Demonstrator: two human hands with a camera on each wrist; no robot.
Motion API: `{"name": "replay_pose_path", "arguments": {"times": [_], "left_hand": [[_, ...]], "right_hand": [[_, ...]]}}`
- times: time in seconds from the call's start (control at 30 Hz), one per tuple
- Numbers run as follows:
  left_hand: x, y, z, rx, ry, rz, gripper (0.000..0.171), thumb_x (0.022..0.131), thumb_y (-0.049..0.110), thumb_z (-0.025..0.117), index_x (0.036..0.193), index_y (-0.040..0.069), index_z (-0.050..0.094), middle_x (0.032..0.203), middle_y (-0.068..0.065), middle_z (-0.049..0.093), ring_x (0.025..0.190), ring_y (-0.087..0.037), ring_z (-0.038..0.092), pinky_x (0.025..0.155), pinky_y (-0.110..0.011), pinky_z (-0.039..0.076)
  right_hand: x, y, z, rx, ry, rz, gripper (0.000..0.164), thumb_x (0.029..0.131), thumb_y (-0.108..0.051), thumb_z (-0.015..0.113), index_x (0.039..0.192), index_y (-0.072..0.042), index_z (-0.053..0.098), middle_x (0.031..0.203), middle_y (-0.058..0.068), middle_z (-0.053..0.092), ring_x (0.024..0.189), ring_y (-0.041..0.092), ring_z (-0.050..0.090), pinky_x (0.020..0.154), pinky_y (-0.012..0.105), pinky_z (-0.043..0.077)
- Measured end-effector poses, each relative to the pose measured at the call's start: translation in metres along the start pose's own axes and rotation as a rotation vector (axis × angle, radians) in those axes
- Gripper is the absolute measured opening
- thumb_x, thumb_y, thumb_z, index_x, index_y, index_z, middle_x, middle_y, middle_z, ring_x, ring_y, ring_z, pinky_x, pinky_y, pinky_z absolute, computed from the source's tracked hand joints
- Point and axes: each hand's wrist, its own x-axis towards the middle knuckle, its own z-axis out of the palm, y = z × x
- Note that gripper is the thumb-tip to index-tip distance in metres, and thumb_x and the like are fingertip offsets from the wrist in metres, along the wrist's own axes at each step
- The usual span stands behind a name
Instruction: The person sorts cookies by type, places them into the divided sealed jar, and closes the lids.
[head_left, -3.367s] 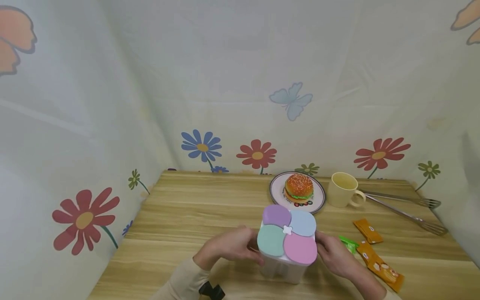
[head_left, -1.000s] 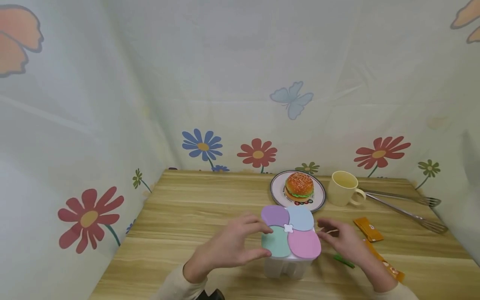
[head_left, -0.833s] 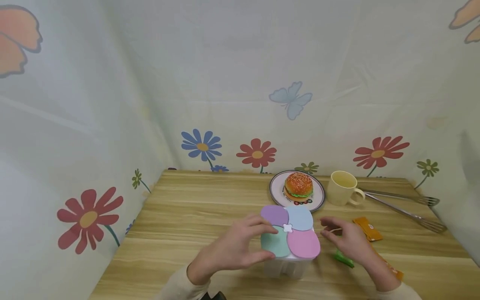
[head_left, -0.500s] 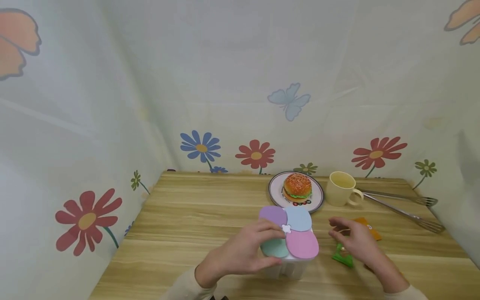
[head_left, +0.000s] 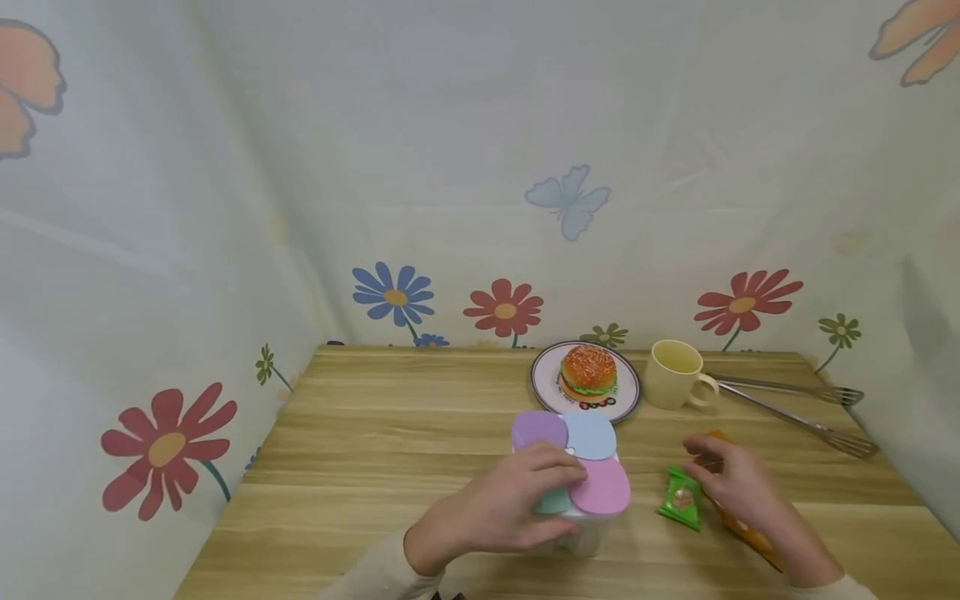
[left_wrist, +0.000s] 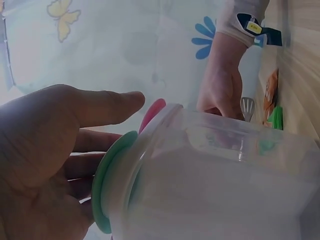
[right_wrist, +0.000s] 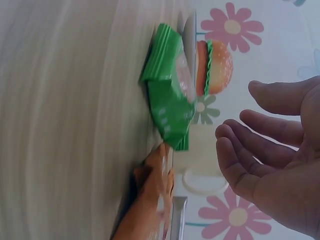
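A clear plastic box (left_wrist: 215,175) stands on the table, topped by a lid with purple, blue, green and pink petals (head_left: 602,487). Over this lid my left hand (head_left: 504,498) is spread, thumb at the near side and fingers reaching across the petals. The left wrist view shows its palm facing the green petal (left_wrist: 114,175). My right hand (head_left: 738,487) hovers to the right with bent, loose fingers and nothing in its grasp. Just left of its fingertips lies a small green snack packet (head_left: 682,497). An orange snack packet (head_left: 752,540) is partly hidden beneath that hand.
Behind the box, a plate (head_left: 545,377) bears a hamburger (head_left: 588,372). A yellow mug (head_left: 673,375) stands beside it. Two long metal utensils (head_left: 795,414), one a whisk, lie at the right. A flower-printed cloth (head_left: 450,167) borders the table (head_left: 390,417) at the back and sides.
Both hands held the box's sides at first, then let go. The left hand has moved right across the lid. The right hand has drifted right, away from the box, uncovering the green packet.
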Motion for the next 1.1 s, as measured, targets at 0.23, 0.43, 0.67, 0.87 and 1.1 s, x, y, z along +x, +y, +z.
{"name": "replay_pose_path", "arguments": {"times": [0.23, 0.43, 0.67, 0.87, 1.1], "left_hand": [[0.006, 0.004, 0.001, 0.033, -0.027, 0.003, 0.047, 0.084, 0.035, 0.076, 0.121, 0.009, 0.064, 0.123, 0.001, 0.062, 0.118, -0.012, 0.053, 0.106, -0.019, 0.038], [0.011, 0.005, 0.005, 0.074, -0.042, 0.016, 0.045, 0.084, 0.037, 0.076, 0.119, 0.010, 0.065, 0.123, 0.002, 0.062, 0.117, -0.012, 0.053, 0.107, -0.019, 0.037], [0.016, 0.006, 0.007, 0.134, -0.072, 0.027, 0.043, 0.084, 0.039, 0.074, 0.116, 0.011, 0.066, 0.124, 0.003, 0.061, 0.117, -0.012, 0.053, 0.106, -0.018, 0.037], [0.019, 0.007, 0.009, 0.157, -0.075, 0.039, 0.042, 0.084, 0.039, 0.074, 0.115, 0.012, 0.067, 0.122, 0.003, 0.061, 0.114, -0.011, 0.053, 0.104, -0.018, 0.039], [0.021, 0.007, 0.010, 0.184, -0.059, 0.028, 0.039, 0.084, 0.038, 0.075, 0.113, 0.013, 0.068, 0.119, 0.004, 0.062, 0.110, -0.009, 0.054, 0.099, -0.015, 0.040]], "right_hand": [[-0.003, 0.012, -0.007, -0.051, -0.008, 0.045, 0.039, 0.088, -0.015, 0.071, 0.117, 0.009, 0.062, 0.104, 0.022, 0.069, 0.087, 0.027, 0.066, 0.072, 0.042, 0.056], [-0.004, 0.024, -0.012, -0.057, -0.049, 0.112, 0.045, 0.088, -0.023, 0.072, 0.118, 0.009, 0.061, 0.108, 0.026, 0.067, 0.091, 0.033, 0.066, 0.075, 0.047, 0.056], [-0.011, 0.027, -0.019, -0.117, -0.093, 0.136, 0.047, 0.087, -0.026, 0.072, 0.118, 0.009, 0.062, 0.112, 0.027, 0.066, 0.095, 0.038, 0.066, 0.077, 0.050, 0.055], [-0.015, 0.030, -0.021, -0.162, -0.115, 0.141, 0.055, 0.083, -0.032, 0.076, 0.116, 0.009, 0.062, 0.109, 0.026, 0.068, 0.093, 0.036, 0.066, 0.076, 0.050, 0.055], [-0.017, 0.038, -0.023, -0.192, -0.169, 0.162, 0.058, 0.077, -0.037, 0.080, 0.113, 0.007, 0.063, 0.097, 0.013, 0.069, 0.088, 0.028, 0.064, 0.074, 0.046, 0.054]]}}
